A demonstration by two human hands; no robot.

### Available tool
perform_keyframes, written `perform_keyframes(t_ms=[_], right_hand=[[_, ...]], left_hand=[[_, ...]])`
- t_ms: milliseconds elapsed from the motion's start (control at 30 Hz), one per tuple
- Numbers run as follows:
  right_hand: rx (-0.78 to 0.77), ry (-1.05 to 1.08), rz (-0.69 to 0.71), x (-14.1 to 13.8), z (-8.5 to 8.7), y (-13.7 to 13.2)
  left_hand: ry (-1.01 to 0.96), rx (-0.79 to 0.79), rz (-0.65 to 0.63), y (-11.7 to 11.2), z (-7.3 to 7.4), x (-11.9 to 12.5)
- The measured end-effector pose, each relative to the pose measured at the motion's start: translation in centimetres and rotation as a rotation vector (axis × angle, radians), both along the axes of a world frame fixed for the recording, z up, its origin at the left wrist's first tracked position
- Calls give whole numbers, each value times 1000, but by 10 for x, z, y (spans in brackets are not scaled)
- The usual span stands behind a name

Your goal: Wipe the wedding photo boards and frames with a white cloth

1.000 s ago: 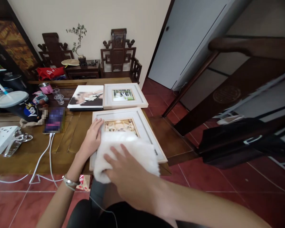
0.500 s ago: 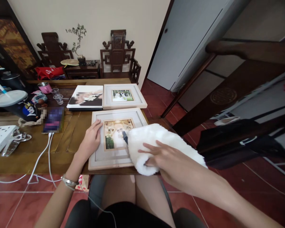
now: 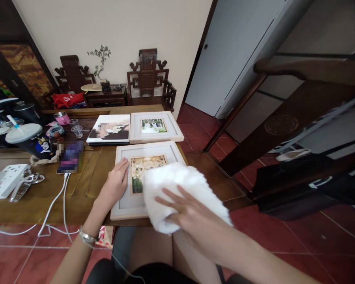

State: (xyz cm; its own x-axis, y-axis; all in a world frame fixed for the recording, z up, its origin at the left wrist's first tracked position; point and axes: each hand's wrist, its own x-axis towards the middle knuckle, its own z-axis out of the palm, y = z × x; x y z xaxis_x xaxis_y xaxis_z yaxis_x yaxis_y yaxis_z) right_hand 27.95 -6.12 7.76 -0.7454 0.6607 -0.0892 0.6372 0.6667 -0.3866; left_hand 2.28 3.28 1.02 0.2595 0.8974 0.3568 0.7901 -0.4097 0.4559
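A pale wooden picture frame (image 3: pixel 122 203) with a wedding photo lies flat at the near edge of a wooden table (image 3: pixel 85 173). My left hand (image 3: pixel 115 185) rests flat on the frame's left border, fingers stretched out. My right hand (image 3: pixel 187 209) presses a fluffy white cloth (image 3: pixel 177 187) down over the frame's right half, fingers spread on top of it. The cloth hides the frame's right side and hangs past the table edge.
Behind the frame lie a second pale frame (image 3: pixel 156 127) and a photo book (image 3: pixel 109 129). To the left are a phone (image 3: pixel 70 156) on a white cable, a power strip (image 3: pixel 6 180), a lidded cup (image 3: pixel 26 138) and small cups. Dark wooden furniture stands at the right over red floor tiles.
My right hand swept the cloth from the frame's lower middle out to the right, then back left onto the frame. My left hand has stayed on the left border.
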Motion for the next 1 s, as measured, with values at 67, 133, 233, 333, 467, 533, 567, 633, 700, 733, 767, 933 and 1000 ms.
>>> perform_keyframes(t_ms=[67,133,233,333,467,533,567,633,700,733,767,933,1000], right_hand=[[3,-53,-86,30,3,-5],[48,-90,-158,56,5,-8],[144,-112,-263,79,9,2],[248,-81,-353,76,15,35],[467,-39,-323,44,15,98],[495,-91,-264,27,8,123],[475,-135,-232,19,4,132],[418,-225,-185,9,-5,139],[381,-284,-156,5,-11,133],[373,-296,-148,4,-12,126],[364,-298,-140,4,-12,116],[183,-260,-76,4,11,45],[69,-229,-43,2,20,18]], left_hand=[[5,9,-9,1,-1,0],[12,21,-23,3,-1,1],[23,37,-50,6,0,0],[24,60,-79,9,1,-1],[23,84,-82,10,1,-2],[34,83,-78,10,2,-2],[39,79,-76,9,3,-2],[51,70,-71,9,5,-3],[67,64,-64,9,7,-3],[76,63,-60,10,7,-3],[84,63,-59,10,7,-3],[70,82,-63,11,4,-2],[44,96,-60,11,3,-2]])
